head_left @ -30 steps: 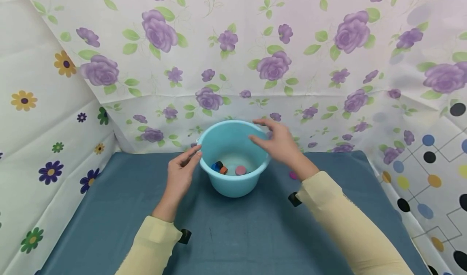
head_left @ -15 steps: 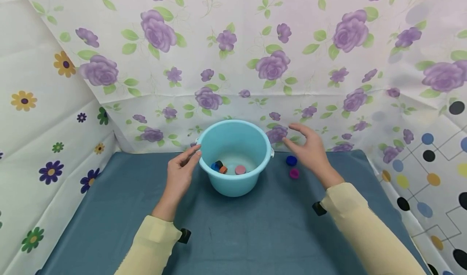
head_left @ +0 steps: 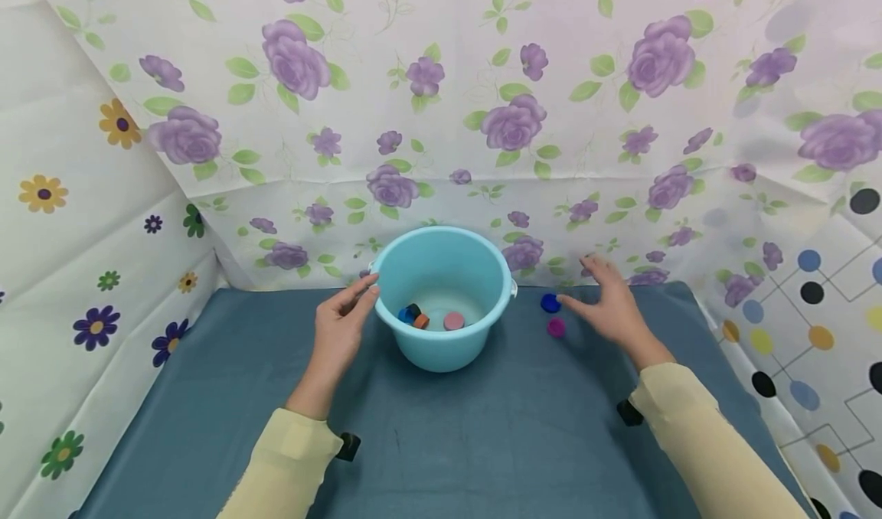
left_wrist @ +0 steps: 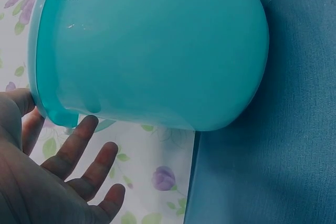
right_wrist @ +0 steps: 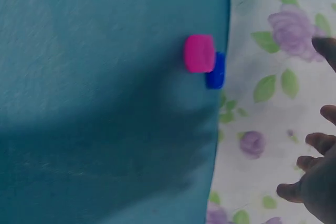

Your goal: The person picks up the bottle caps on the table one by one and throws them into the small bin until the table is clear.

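Observation:
A light blue bucket (head_left: 434,350) stands on the blue cloth near the back wall. Inside lie several small caps, among them a pink one (head_left: 453,321), an orange one (head_left: 421,321), a blue one and a black one. My left hand (head_left: 338,335) touches the bucket's left rim with thumb and index fingertips, the other fingers spread along its side (left_wrist: 147,51). To the right of the bucket sit a dark blue cap (head_left: 550,303) and a magenta cap (head_left: 556,327). My right hand (head_left: 616,308) hovers just right of them, fingers spread and holding nothing, its thumb tip close to the blue cap.
Blue cloth (head_left: 441,442) covers the table. A flower-print sheet (head_left: 441,136) hangs close behind the bucket, with patterned sheets (head_left: 83,243) at both sides. White handle lugs (head_left: 514,288) stick out at the bucket's rim.
My right hand has moved right, away from above the bucket's rim, to beside the blue and magenta caps, uncovering them. The left hand and the bucket stay in place.

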`<state>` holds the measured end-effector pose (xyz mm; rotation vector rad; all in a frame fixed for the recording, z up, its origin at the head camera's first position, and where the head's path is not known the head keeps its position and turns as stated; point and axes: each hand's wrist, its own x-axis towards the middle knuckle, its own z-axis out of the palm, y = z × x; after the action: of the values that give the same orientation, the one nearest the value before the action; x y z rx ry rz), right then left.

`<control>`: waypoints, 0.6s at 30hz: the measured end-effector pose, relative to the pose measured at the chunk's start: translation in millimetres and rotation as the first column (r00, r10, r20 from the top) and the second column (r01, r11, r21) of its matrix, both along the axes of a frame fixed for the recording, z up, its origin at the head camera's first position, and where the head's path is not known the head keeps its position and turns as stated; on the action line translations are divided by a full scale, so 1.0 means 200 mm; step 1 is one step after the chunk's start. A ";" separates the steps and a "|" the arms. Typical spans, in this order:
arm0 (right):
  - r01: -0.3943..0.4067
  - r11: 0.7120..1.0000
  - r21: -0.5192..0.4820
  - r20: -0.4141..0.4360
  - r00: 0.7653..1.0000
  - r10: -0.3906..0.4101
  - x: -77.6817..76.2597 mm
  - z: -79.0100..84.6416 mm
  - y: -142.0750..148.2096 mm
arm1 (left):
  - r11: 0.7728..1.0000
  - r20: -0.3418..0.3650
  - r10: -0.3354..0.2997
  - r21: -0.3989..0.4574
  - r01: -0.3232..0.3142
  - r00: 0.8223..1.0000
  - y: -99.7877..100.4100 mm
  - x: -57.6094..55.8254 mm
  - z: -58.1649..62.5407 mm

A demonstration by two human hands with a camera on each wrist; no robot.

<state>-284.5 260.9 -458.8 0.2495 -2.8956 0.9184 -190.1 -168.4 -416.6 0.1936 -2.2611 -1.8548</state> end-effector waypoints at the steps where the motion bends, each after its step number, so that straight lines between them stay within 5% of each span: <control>1: -0.002 1.000 0.027 0.028 1.000 0.002 0.00 -0.02 0.01 | 1.000 -0.004 0.001 -0.004 -0.001 1.000 0.00 0.00 -0.01; 6: -0.005 0.988 0.153 0.121 0.993 -0.014 0.01 -0.10 0.03 | 1.000 0.000 0.000 0.001 0.000 1.000 0.00 0.00 -0.01; 18: -0.062 0.952 0.299 0.205 0.979 0.000 0.05 -0.26 -0.01 | 1.000 -0.004 -0.017 0.011 0.017 1.000 0.03 0.07 0.12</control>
<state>-274.7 259.7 -510.5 0.2363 -3.2268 0.5226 -176.7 -162.6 -392.4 0.1723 -2.2569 -1.8750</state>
